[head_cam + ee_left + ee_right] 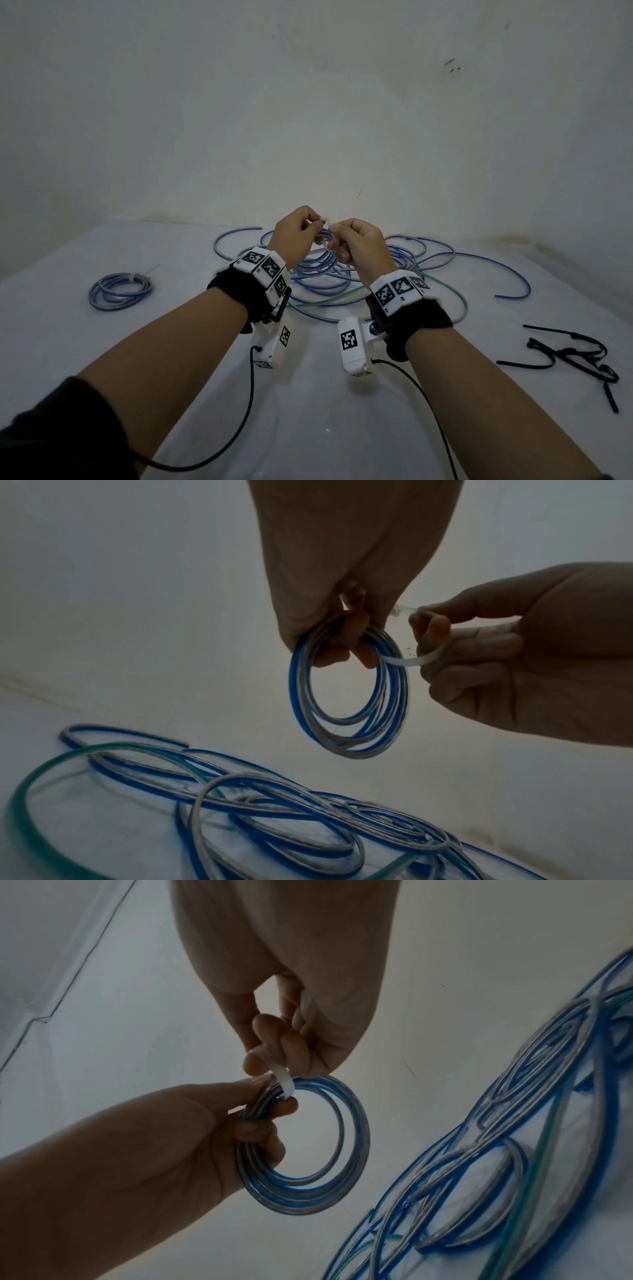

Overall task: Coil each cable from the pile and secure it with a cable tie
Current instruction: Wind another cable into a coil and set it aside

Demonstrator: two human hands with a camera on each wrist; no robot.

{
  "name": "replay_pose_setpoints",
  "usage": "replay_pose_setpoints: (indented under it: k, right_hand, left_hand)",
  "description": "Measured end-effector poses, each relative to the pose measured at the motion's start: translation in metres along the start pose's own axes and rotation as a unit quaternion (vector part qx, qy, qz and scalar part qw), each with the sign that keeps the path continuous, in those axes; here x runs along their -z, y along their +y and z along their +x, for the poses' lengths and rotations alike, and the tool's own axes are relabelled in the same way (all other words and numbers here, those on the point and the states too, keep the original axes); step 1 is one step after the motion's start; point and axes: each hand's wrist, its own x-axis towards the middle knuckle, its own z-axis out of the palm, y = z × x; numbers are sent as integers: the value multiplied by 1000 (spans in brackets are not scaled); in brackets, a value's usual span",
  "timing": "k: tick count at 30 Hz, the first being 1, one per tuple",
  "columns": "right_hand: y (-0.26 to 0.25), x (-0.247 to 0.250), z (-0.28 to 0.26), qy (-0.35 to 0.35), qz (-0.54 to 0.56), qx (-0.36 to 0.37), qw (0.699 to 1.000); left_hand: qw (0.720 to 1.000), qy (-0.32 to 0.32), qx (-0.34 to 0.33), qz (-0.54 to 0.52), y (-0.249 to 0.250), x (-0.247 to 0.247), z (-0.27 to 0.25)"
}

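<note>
A small coil of blue and clear cable [349,718] hangs in the air above the pile. My left hand [346,645] grips the coil at its top, with fingers curled through the loops. A white cable tie [407,662] passes round the coil strands beside those fingers. My right hand [270,1047] pinches the white tie [285,1083] between thumb and forefinger, right next to the left hand [267,1123]. In the head view both hands, left [313,224] and right [334,238], meet in front of me with the coil [323,240] between them.
The pile of loose blue cables [394,267] lies on the white table [171,342] below the hands, with one green cable [455,294] in it. A tied coil [120,291] rests at the left. Several black cable ties [575,356] lie at the right. A wall stands close behind.
</note>
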Motion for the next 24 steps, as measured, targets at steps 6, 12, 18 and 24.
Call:
replay_pose_setpoints:
  k: [6, 12, 18, 24]
  right_hand:
    - [0, 1, -1, 2, 3, -6, 1000]
    - [1, 1, -2, 2, 7, -8, 1000]
    - [-1, -2, -2, 18, 3, 4, 1000]
    - [-2, -1, 1, 9, 3, 16, 1000]
  left_hand:
    - [1000, -12, -3, 15, 2, 1, -4]
    - [996, -32, -30, 81, 5, 3, -8]
    - [977, -27, -113, 180, 4, 4, -12]
    - [964, -47, -150, 213, 5, 7, -15]
